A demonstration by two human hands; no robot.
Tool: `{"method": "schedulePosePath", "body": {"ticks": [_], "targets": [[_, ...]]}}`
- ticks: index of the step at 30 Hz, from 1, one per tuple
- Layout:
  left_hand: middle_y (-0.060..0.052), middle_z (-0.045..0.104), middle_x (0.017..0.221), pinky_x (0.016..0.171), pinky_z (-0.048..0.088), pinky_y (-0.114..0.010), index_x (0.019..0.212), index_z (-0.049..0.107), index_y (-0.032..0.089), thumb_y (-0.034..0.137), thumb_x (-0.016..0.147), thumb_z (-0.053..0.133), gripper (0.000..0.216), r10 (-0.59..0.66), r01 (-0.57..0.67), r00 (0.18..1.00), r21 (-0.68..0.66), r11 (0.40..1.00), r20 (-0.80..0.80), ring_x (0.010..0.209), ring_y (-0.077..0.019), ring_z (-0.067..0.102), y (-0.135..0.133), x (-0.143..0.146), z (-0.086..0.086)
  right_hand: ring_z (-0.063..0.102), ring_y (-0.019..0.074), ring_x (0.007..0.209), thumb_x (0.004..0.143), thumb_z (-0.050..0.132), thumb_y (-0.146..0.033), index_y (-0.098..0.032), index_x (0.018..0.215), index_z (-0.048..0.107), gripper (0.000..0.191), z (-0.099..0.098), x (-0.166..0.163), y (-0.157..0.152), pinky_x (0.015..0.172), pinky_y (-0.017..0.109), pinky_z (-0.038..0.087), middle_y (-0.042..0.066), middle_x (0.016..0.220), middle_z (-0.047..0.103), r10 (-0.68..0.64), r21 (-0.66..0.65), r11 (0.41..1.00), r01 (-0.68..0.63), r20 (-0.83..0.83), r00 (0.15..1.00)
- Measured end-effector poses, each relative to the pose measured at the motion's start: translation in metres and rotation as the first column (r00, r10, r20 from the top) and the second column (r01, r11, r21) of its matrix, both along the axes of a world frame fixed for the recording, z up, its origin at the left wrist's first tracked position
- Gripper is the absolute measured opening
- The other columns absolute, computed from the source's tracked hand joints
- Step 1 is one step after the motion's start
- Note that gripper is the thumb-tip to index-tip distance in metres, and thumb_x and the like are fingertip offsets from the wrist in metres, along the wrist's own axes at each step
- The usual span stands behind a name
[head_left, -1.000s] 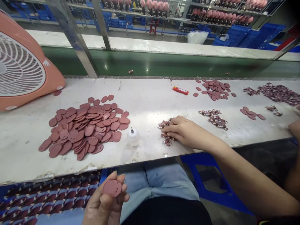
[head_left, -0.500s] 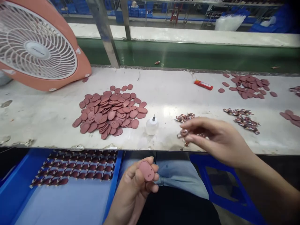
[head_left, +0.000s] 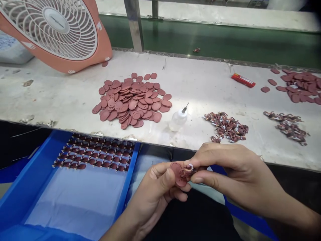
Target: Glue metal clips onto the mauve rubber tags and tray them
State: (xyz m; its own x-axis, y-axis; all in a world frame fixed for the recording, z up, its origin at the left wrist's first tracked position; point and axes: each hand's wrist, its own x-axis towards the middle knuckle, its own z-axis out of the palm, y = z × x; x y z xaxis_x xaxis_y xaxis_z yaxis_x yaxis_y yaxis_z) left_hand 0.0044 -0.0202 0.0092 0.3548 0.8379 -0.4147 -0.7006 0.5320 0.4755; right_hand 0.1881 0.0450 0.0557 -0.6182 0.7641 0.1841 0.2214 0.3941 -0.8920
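Note:
Over my lap, my left hand (head_left: 155, 190) pinches a dusty-red oval piece (head_left: 177, 173) between thumb and fingers. My right hand (head_left: 225, 170) presses a small dark-red and white bow-like piece (head_left: 187, 169) against that oval, fingers closed on it. On the white bench lies a heap of the same oval pieces (head_left: 132, 100). A small white squeeze bottle (head_left: 178, 120) with a thin nozzle stands to the right of the heap. Beyond it is a pile of small bow pieces (head_left: 227, 126).
A blue tray (head_left: 32, 187) under the bench edge at left holds rows of finished pieces (head_left: 97, 152). An orange fan (head_left: 55, 30) stands at the back left. More ovals (head_left: 301, 85), another bow pile (head_left: 288, 125) and a red lighter (head_left: 243, 80) lie at right. A green conveyor (head_left: 225, 40) runs behind.
My right hand picked a bow piece from the pile and came down to the oval in my left hand. The view has tilted down and left.

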Motion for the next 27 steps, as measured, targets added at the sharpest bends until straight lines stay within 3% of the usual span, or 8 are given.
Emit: {"method": "schedulePosePath", "body": {"ticks": [15, 27], "targets": [[0.0, 0.071, 0.07, 0.058, 0.056, -0.013, 0.082, 0.08, 0.016, 0.04, 0.079, 0.08, 0.024, 0.001, 0.0, 1.0, -0.079, 0.997, 0.009, 0.063, -0.0067, 0.067, -0.002, 0.0014, -0.0011, 0.068, 0.0123, 0.072, 0.093, 0.068, -0.017, -0.025, 0.105, 0.072, 0.015, 0.0049, 0.0003, 0.0012, 0.068, 0.022, 0.056, -0.002, 0.085, 0.075, 0.05, 0.125, 0.99, -0.064, 0.114, 0.992], [-0.001, 0.069, 0.068, 0.056, 0.053, -0.013, 0.082, 0.08, 0.017, 0.041, 0.078, 0.08, 0.025, -0.003, 0.002, 1.0, -0.1, 0.995, -0.005, 0.061, -0.0064, 0.063, -0.0018, 0.0017, -0.0014, 0.066, 0.0039, 0.077, 0.092, 0.068, -0.01, -0.017, 0.104, 0.07, 0.015, 0.0071, -0.0008, 0.004, 0.075, 0.01, 0.049, -0.005, 0.089, 0.075, 0.101, 0.138, 0.984, -0.114, 0.096, 0.99]]}}
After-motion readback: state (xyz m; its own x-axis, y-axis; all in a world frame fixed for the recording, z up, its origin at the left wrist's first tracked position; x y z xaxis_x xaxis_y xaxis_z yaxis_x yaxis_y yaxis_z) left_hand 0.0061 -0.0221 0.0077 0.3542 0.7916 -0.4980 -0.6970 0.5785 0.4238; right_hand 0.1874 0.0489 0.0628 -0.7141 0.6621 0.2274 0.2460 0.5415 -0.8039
